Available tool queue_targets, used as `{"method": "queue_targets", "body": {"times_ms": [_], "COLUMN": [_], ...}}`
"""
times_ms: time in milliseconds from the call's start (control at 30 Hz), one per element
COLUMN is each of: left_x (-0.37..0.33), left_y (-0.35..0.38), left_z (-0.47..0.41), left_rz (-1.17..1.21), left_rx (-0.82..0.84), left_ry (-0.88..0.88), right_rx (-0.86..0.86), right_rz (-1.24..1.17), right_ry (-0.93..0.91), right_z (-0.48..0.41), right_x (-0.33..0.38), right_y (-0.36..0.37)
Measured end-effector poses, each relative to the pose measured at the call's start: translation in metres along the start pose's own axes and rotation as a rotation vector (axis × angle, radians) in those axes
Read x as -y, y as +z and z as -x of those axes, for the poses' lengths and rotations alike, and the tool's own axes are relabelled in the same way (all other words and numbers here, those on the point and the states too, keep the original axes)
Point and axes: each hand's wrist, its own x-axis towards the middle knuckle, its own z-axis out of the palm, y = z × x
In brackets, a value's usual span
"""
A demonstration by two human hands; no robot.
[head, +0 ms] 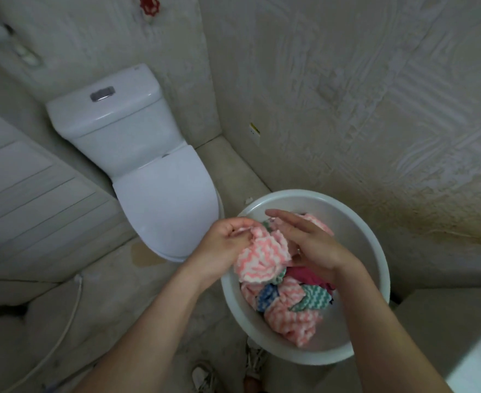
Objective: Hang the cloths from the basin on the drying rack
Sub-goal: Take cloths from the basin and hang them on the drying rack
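Observation:
A white round basin stands on the floor at the centre right. In it lie several crumpled cloths: pink-and-white zigzag ones, a green-and-white one, a blue-and-white one and a dark magenta one. My left hand pinches the edge of a pink-and-white cloth lifted over the basin's left rim. My right hand grips the same cloth from the right, fingers stretched forward. No drying rack is in view.
A white toilet with its lid down stands just left of the basin. Rough plaster walls meet in a corner behind it. A white hose runs along the floor at the left. My shoes show at the bottom.

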Motion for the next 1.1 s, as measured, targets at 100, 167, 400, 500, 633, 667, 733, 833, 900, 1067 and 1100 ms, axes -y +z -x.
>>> {"method": "queue_targets", "body": {"times_ms": [100, 167, 400, 500, 633, 667, 733, 833, 900, 1067, 1100], "left_x": [-0.009, -0.014, -0.029, -0.040, -0.054, -0.057, -0.060, -0.067, -0.071, -0.083, -0.083], "left_y": [0.002, 0.003, -0.012, -0.025, -0.049, -0.057, -0.071, -0.091, -0.105, -0.146, -0.152], "left_z": [0.008, 0.014, 0.035, 0.048, 0.071, 0.080, 0.097, 0.129, 0.151, 0.213, 0.223], "left_rz": [0.273, 0.382, 0.350, 0.307, 0.365, 0.388, 0.461, 0.568, 0.580, 0.334, 0.280], "left_rx": [-0.004, -0.065, -0.311, -0.386, -0.393, -0.380, -0.356, -0.387, -0.492, -0.659, -0.639], "left_ry": [-0.043, -0.062, -0.041, -0.016, 0.100, 0.130, 0.199, 0.282, 0.357, 0.447, 0.429], "right_rx": [0.131, 0.084, 0.014, 0.034, 0.090, 0.102, 0.122, 0.124, 0.079, 0.179, 0.211], "right_rz": [-0.145, -0.139, -0.281, -0.365, -0.464, -0.470, -0.490, -0.457, -0.246, 0.148, 0.185], "right_ry": [-0.033, -0.093, -0.158, -0.134, -0.150, -0.167, -0.193, -0.245, -0.333, -0.410, -0.405], "right_z": [0.000, 0.004, 0.017, 0.024, 0.028, 0.027, 0.028, 0.025, 0.025, 0.037, 0.041], "right_x": [0.008, 0.015, 0.036, 0.043, 0.055, 0.058, 0.065, 0.070, 0.074, 0.100, 0.107], "right_y": [0.003, 0.010, 0.023, 0.034, 0.052, 0.058, 0.072, 0.096, 0.113, 0.177, 0.195]}}
